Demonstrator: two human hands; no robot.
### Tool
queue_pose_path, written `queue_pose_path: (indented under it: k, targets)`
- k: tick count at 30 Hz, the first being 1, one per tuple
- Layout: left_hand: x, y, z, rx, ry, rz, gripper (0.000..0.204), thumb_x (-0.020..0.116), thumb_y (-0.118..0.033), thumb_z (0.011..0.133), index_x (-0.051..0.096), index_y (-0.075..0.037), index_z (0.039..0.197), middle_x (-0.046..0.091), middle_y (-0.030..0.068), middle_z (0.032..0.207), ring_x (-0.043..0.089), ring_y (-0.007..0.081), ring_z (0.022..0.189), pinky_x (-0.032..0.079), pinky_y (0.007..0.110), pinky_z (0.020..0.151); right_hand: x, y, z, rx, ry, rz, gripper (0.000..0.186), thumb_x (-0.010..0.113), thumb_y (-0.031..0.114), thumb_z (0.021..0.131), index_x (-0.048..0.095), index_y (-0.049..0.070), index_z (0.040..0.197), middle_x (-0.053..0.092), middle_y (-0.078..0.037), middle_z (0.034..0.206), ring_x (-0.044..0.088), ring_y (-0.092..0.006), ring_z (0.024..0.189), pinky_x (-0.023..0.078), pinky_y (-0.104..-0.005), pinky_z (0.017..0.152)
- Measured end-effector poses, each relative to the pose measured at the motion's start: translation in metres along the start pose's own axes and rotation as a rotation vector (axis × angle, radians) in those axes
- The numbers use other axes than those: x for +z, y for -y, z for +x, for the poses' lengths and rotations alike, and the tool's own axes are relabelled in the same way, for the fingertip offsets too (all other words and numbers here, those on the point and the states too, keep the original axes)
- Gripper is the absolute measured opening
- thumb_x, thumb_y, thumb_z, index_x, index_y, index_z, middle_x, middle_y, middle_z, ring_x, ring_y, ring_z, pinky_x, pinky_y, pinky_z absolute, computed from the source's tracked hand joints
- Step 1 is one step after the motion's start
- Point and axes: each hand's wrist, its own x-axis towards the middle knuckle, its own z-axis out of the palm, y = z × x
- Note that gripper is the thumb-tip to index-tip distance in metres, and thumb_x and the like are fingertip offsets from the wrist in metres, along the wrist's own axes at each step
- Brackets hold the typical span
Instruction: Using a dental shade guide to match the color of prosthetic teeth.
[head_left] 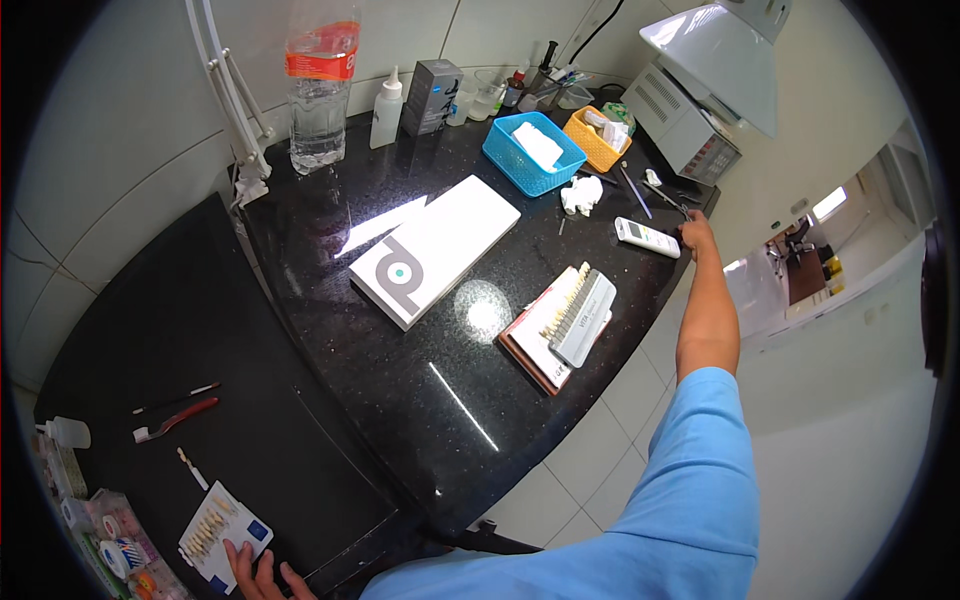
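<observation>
My right arm stretches to the counter's far right edge. There my right hand (697, 232) closes round one end of a dark, slim metal tool (664, 199); its exact kind is too small to make out. Just left of that hand lies a white handheld device (647, 238) with a small screen. At the lower left, my left hand (262, 575) rests with fingers apart at the edge of a white card (222, 530) bearing a row of tooth-coloured shade samples. A single shade tab (192, 468) lies above the card.
A grey tooth shade guide (583, 318) sits on a booklet (540, 335). Behind are a white box (435, 250), blue basket (535, 155), orange basket (598, 138), crumpled tissue (582, 196) and water bottle (320, 110). A red toothbrush (176, 420) lies left, near clear containers (115, 535).
</observation>
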Motion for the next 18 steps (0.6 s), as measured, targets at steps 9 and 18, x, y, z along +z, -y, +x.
queue_pose_path:
  k: [9,18]
  targets:
    - [-0.004,0.002,0.002,0.002,0.034,0.032,0.023,0.074,-0.007,0.109,0.076,0.008,0.126,0.074,0.0317,0.135,0.069,0.0562,0.136,0.058,0.062,0.118,0.023,0.09,0.013,-0.136,0.153,-0.693,0.063,0.064,0.009,0.103,0.057,0.018,0.165,0.07,-0.027,0.156,0.066,-0.0448,0.149,0.056,-0.0542,0.12]
    - [-0.02,-0.006,-0.009,-0.014,0.061,0.117,0.027,0.07,-0.013,0.113,0.074,0.007,0.13,0.072,0.0301,0.144,0.067,0.0558,0.141,0.057,0.064,0.12,0.094,0.085,0.036,-0.256,0.222,-0.877,0.049,0.061,0.005,0.104,0.066,0.017,0.152,0.072,-0.023,0.154,0.067,-0.0443,0.148,0.056,-0.0579,0.12]
